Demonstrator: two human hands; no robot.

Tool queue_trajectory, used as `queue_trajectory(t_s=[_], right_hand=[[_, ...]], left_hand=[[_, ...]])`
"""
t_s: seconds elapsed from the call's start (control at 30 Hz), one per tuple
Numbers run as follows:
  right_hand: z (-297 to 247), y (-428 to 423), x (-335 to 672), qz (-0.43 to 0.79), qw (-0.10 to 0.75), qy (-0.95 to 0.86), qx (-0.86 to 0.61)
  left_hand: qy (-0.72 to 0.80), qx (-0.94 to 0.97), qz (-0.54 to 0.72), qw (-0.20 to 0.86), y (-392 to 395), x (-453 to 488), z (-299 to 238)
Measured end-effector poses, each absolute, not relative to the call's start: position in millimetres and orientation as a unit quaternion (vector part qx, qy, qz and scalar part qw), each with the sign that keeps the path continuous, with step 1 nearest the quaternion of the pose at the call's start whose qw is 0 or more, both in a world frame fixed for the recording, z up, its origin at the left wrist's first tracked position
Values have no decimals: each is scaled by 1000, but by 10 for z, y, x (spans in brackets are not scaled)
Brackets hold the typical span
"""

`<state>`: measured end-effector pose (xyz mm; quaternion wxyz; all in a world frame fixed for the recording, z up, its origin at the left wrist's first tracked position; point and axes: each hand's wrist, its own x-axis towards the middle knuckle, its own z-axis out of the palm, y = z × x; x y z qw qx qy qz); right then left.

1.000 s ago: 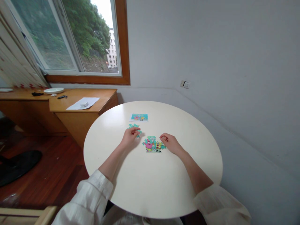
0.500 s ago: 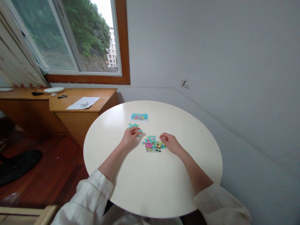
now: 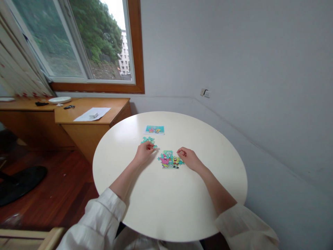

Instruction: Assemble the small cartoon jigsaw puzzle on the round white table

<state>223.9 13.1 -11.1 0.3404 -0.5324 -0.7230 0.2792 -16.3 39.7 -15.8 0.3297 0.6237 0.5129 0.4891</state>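
Observation:
A partly joined cartoon jigsaw (image 3: 170, 159) lies in the middle of the round cream table (image 3: 169, 208). My right hand (image 3: 189, 159) rests at its right edge with the fingers curled in a pinch; what they hold is too small to make out. My left hand (image 3: 143, 153) is closed just left of the jigsaw, its fingertips pinching a teal puzzle piece (image 3: 154, 147). A small heap of loose teal pieces (image 3: 147, 140) lies right behind that hand. Farther back lies a small picture card (image 3: 154, 130) showing the same cartoon.
A wooden desk (image 3: 88, 128) stands left of the table under the window, with a sheet of paper (image 3: 92, 114), a white plate (image 3: 59, 100) and small dark items. A wall runs close along the table's right side. A dark chair base (image 3: 18, 184) sits on the wood floor.
My left hand has drawn slightly back from the loose pieces toward the jigsaw, with a teal piece in its fingertips. The right hand has stayed put.

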Motion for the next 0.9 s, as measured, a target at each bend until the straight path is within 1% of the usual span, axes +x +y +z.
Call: queue_trajectory(t_s=[0.2, 0.3, 0.37, 0.47, 0.63, 0.7, 0.77, 0.9], right_hand=[[-67, 121, 2212, 238, 356, -720, -546], [-49, 111, 2190, 198, 369, -740, -526], [-47, 103, 2172, 195, 365, -761, -499], [-53, 85, 2141, 211, 323, -804, -453], [-40, 41, 2105, 231, 195, -856, -419], [-21, 29, 2110, 234, 157, -864, -418], [3, 24, 2124, 231, 140, -864, -425], [53, 28, 2170, 245, 141, -855, -436]], left_hand=[[540, 659, 455, 258, 338, -159, -97], [553, 665, 440, 243, 307, -146, -57], [557, 670, 431, 235, 293, -136, -35], [561, 678, 423, 218, 284, -122, -26], [558, 693, 407, 205, 278, -105, -64], [550, 703, 399, 208, 266, -96, -71], [548, 710, 389, 211, 248, -86, -63], [559, 716, 362, 211, 211, -69, -34]])
